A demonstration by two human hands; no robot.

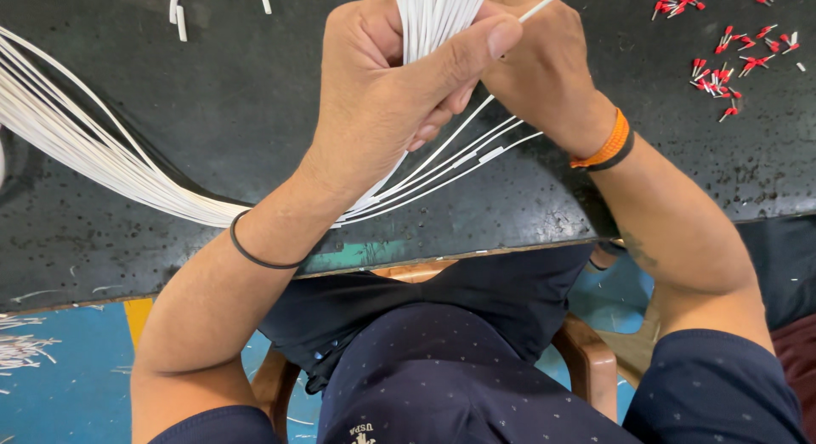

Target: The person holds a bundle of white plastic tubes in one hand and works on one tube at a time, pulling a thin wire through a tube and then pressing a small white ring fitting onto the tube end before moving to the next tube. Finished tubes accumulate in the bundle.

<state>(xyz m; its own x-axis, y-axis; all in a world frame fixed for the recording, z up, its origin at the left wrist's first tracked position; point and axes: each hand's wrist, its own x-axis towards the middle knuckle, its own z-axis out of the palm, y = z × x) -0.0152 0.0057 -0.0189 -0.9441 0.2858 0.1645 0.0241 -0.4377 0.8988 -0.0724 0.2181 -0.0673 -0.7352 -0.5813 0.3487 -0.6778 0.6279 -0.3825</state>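
- Head view: a bundle of white wires (429, 15) is gripped at the top centre of the frame by the left hand (382, 96), whose fingers are closed around it with the thumb (463, 57) pressed across the front.
- The right hand (544, 70) is set just behind and to the right of the bundle, touching it; its fingers are hidden behind the left hand, so it cannot be told whether they are closed on anything. A single white strand (548, 0) is seen sticking out up and to the right beside it.
- From the grip the long axis of the bundle runs down and left, then sweeps across the dark table (255, 96) to the left edge of the frame; a few loose ends fan out to the right below the wrists.
- Small red-collared ferrules (722, 70) are scattered at the upper right of the table, well apart from both hands and nearer the right one.
- An orange band (605, 145) is worn on the right wrist, a black band (255, 255) on the left.
- No packages, labels or signs are seen on the table.
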